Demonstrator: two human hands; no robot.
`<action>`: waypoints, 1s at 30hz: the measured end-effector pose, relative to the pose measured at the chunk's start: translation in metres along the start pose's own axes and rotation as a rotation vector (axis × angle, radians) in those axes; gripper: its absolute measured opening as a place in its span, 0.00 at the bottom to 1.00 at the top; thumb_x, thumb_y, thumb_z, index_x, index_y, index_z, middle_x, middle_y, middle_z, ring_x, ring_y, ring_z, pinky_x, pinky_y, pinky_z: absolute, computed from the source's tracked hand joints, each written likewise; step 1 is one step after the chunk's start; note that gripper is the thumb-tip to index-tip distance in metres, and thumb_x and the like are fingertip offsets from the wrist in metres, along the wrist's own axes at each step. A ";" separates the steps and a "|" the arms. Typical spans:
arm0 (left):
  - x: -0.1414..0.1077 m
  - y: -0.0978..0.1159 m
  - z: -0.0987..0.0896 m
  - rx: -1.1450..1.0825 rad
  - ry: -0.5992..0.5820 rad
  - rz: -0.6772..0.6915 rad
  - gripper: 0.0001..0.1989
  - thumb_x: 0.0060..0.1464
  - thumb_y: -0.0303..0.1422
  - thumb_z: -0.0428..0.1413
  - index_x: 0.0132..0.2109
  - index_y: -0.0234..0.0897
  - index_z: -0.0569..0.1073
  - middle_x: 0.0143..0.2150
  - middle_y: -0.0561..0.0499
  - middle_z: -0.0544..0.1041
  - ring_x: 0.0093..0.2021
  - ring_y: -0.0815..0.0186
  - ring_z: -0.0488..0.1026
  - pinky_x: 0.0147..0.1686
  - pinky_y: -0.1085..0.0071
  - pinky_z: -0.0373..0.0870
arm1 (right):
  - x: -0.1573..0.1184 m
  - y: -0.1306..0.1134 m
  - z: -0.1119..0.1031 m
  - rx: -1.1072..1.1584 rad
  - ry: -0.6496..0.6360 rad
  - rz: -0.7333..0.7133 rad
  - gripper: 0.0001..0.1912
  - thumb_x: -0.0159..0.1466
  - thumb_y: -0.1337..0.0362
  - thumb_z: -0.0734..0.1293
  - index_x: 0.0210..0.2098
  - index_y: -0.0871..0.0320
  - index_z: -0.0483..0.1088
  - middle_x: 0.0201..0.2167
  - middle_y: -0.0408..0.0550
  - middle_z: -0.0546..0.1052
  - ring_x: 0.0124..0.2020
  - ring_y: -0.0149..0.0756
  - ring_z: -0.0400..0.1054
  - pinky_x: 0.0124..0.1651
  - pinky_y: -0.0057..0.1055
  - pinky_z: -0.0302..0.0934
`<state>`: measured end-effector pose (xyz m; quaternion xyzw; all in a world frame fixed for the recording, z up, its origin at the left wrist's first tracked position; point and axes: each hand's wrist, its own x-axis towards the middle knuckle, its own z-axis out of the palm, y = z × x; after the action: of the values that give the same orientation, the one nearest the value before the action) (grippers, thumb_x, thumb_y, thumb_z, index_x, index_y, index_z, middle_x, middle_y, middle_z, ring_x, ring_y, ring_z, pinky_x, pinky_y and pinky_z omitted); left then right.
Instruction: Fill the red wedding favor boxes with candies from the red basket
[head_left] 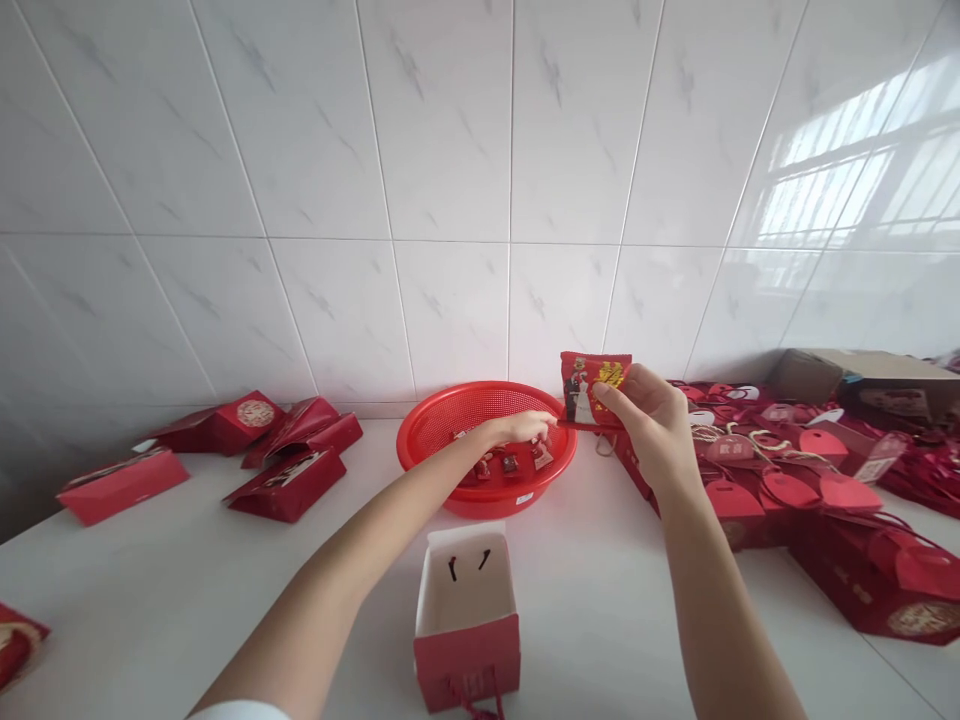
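Observation:
My right hand (651,420) pinches a red candy packet (585,390) between thumb and fingers, held up at the right rim of the basket. The packet has gold characters and a bride-and-groom picture. My left hand (529,427) is over the inside of the red plastic basket (420,480), its fingers curled together near the packet's lower corner; what they hold, if anything, is hidden. Below the hand, several small wrapped candies (511,464) lie in the basket. In front of the basket stands an open red box (466,660), white inside, with two dark cord ends showing through one wall.
On the left lie several folded red boxes (289,485). Many closed red gift boxes (750,500) with tags and cords crowd the right side. Behind them is a cardboard box (862,370). A white tiled wall (450,200) borders the white table (600,600).

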<state>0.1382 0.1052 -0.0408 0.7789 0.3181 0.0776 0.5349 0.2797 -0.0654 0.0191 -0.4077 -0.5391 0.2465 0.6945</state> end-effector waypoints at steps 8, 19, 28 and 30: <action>-0.060 0.013 -0.012 -0.522 -0.041 0.201 0.29 0.49 0.20 0.54 0.60 0.34 0.70 0.44 0.44 0.81 0.42 0.63 0.77 0.53 0.60 0.69 | 0.004 0.007 0.002 -0.039 -0.058 0.019 0.12 0.58 0.55 0.73 0.35 0.56 0.75 0.35 0.49 0.82 0.37 0.41 0.77 0.41 0.37 0.72; -0.162 0.010 0.012 -0.406 0.230 0.416 0.34 0.56 0.29 0.64 0.67 0.41 0.61 0.48 0.44 0.80 0.48 0.57 0.80 0.50 0.59 0.73 | -0.003 0.000 0.011 -0.143 -0.150 0.081 0.12 0.59 0.55 0.71 0.36 0.57 0.74 0.34 0.51 0.82 0.35 0.42 0.76 0.29 0.30 0.67; -0.197 0.006 0.030 -0.323 0.476 0.340 0.20 0.50 0.29 0.67 0.49 0.39 0.69 0.43 0.49 0.79 0.40 0.64 0.78 0.40 0.69 0.73 | -0.012 0.004 0.027 -0.055 -0.341 0.140 0.15 0.59 0.53 0.73 0.37 0.58 0.73 0.35 0.51 0.82 0.36 0.42 0.76 0.37 0.35 0.71; -0.195 0.002 0.029 -0.386 0.507 0.372 0.22 0.48 0.29 0.68 0.49 0.39 0.68 0.42 0.49 0.80 0.39 0.64 0.79 0.40 0.69 0.73 | -0.014 0.004 0.029 -0.073 -0.365 0.133 0.15 0.59 0.53 0.73 0.36 0.58 0.73 0.36 0.51 0.82 0.36 0.41 0.76 0.37 0.34 0.70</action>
<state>-0.0003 -0.0308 -0.0082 0.6642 0.2731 0.4223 0.5530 0.2483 -0.0653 0.0107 -0.4161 -0.6364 0.3421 0.5521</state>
